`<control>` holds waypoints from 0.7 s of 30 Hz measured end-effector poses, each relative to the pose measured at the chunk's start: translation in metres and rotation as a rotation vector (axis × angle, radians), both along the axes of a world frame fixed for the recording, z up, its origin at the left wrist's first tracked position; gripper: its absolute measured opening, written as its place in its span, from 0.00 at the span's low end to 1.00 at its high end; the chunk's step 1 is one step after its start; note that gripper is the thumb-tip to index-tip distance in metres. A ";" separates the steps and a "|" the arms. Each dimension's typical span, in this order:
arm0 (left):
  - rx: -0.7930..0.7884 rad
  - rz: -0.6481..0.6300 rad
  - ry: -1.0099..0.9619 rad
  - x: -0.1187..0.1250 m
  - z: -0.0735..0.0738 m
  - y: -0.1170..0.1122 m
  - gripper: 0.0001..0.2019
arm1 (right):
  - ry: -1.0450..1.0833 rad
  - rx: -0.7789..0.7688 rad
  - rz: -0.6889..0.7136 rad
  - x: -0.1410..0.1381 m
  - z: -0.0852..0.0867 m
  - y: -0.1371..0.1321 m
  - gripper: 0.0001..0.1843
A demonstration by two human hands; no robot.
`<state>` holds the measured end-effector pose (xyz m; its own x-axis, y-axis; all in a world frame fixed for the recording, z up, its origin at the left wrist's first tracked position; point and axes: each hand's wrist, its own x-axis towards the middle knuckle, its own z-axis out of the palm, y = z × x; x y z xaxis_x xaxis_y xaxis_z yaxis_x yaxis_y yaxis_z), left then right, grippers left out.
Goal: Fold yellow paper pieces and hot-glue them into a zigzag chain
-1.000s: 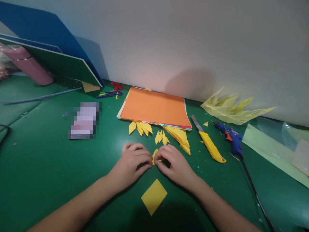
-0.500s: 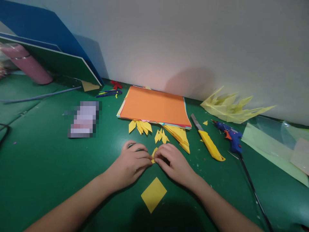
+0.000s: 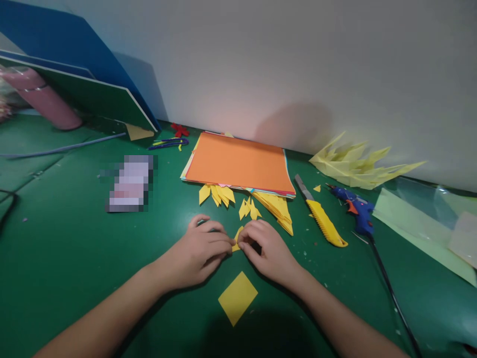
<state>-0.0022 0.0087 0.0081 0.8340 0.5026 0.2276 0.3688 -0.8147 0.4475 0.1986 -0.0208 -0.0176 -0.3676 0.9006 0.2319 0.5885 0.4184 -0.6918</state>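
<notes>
My left hand (image 3: 201, 248) and my right hand (image 3: 266, 248) meet at the middle of the green table, fingers curled and pinched on a small folded yellow paper piece (image 3: 237, 234). Only its tip shows between the fingertips. A flat yellow paper square (image 3: 237, 297) lies just in front of my hands. Beyond them lie several folded yellow paper pieces (image 3: 250, 210) beside a stack of coloured paper with an orange sheet (image 3: 238, 163) on top.
A yellow utility knife (image 3: 321, 216) and a blue glue gun (image 3: 354, 211) with its black cord lie to the right. Pale yellow folded shapes (image 3: 357, 163) rest against the wall. Green and blue boards (image 3: 78, 94) lean at the far left beside a pink cylinder (image 3: 44, 99).
My hands have stayed together on the yellow piece, shifting slightly away from me; the fingers have worked a little on the fold.
</notes>
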 end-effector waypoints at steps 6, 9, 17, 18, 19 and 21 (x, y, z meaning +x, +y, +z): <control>0.042 -0.047 0.012 0.000 -0.001 0.001 0.12 | -0.001 0.005 -0.016 -0.001 -0.001 0.000 0.07; 0.044 -0.033 0.014 0.000 -0.003 -0.001 0.12 | -0.006 0.007 -0.014 0.000 -0.001 -0.001 0.08; 0.028 -0.018 0.014 0.001 -0.004 -0.001 0.13 | 0.011 0.004 -0.019 0.000 -0.001 -0.001 0.06; 0.026 -0.019 0.018 0.000 -0.004 -0.001 0.13 | 0.023 0.013 -0.015 0.000 -0.001 -0.001 0.07; 0.024 -0.019 0.023 0.000 -0.004 -0.001 0.13 | 0.033 0.024 -0.012 0.001 -0.002 -0.001 0.09; 0.019 -0.022 0.033 0.000 -0.004 -0.001 0.13 | 0.047 0.061 -0.014 0.004 -0.002 -0.002 0.12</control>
